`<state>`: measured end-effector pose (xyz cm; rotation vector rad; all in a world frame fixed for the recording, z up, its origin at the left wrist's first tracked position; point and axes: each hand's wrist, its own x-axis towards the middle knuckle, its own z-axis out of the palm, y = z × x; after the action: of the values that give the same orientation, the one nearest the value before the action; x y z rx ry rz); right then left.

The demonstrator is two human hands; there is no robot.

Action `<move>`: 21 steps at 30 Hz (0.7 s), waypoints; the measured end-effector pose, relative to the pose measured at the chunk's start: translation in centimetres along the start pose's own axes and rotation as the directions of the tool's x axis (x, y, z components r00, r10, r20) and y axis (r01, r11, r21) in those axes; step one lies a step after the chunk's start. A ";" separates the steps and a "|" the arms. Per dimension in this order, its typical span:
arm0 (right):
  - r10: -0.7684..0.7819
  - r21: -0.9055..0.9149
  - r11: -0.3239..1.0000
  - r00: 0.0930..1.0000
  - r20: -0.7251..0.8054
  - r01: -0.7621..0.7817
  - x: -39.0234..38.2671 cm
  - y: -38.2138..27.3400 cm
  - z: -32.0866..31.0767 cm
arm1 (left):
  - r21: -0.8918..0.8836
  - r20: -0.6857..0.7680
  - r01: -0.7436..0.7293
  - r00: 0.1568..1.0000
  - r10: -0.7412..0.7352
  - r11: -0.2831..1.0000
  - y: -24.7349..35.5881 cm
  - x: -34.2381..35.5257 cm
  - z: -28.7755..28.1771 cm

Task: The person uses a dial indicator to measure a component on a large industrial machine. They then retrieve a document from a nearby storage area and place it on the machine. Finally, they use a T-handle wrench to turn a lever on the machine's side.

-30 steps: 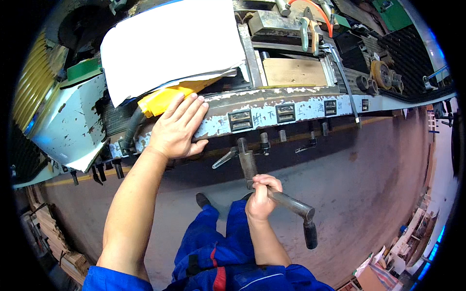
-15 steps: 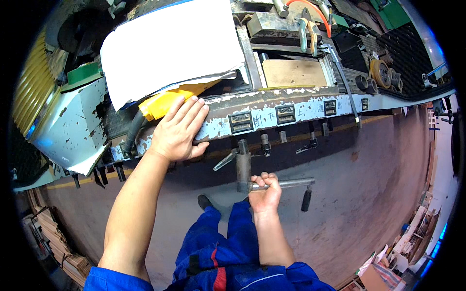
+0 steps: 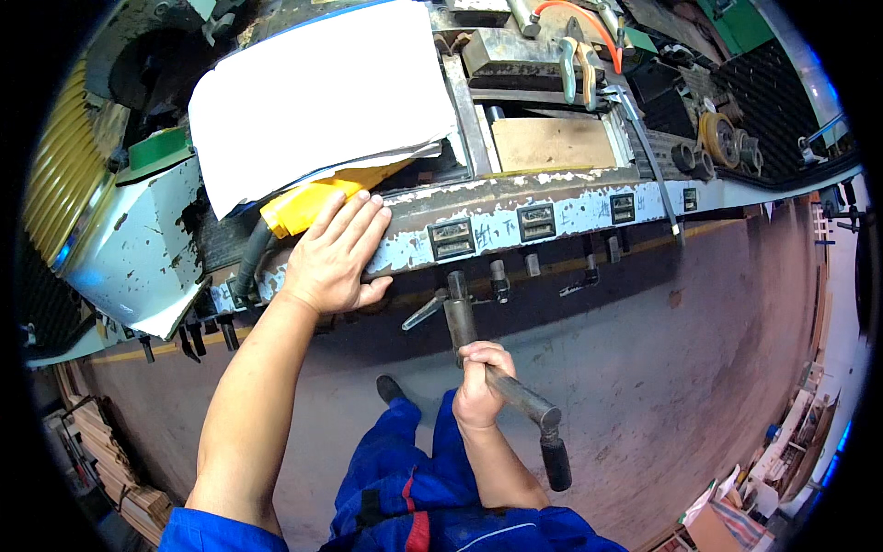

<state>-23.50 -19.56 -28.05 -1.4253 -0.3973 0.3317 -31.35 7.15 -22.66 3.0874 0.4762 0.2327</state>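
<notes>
My left hand point(image 3: 336, 256) lies flat on the chipped light-blue front rail point(image 3: 405, 244) of a machine, fingers stretched out, fingertips against a yellow sheet or pouch point(image 3: 299, 207). Just above it a stack of white paper point(image 3: 322, 101) covers part of the machine top. Lower and to the right, my right hand point(image 3: 480, 391) is closed around the arm of a metal crank handle point(image 3: 526, 397), close to its hub. The crank's tubular hub point(image 3: 460, 322) sits on a shaft sticking out below the rail. At the crank's outer end hangs a black grip point(image 3: 556, 465).
Further shafts and a small lever point(image 3: 425, 311) stick out under the rail. On the machine top lie pliers point(image 3: 578, 69), a caliper point(image 3: 648, 152), a metal block point(image 3: 515, 55) and an orange hose point(image 3: 589, 17). Yellow bellows point(image 3: 69, 166) stand at the left.
The crank arm has swung from pointing right to pointing down and right, my right hand moving slightly down and left with it. My left hand stays on the rail.
</notes>
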 end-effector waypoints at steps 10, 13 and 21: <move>0.638 0.676 0.607 0.764 -0.101 -0.417 3.1 -0.3 -3.5 | -0.021 0.010 0.004 1.000 -0.004 1.000 0.1 0.0 0.1; 0.657 0.688 0.587 0.748 -0.096 -0.427 3.6 0.3 -3.9 | -0.028 -0.005 -0.004 1.000 0.004 1.000 0.0 0.0 0.1; 0.742 0.731 0.506 0.663 -0.097 -0.459 4.1 -0.8 -3.0 | -0.006 0.029 -0.005 1.000 0.005 1.000 0.2 0.0 0.0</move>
<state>-18.49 -20.46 -27.26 -0.8263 0.5932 0.6726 -31.25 7.01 -22.66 3.0822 0.4655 0.1882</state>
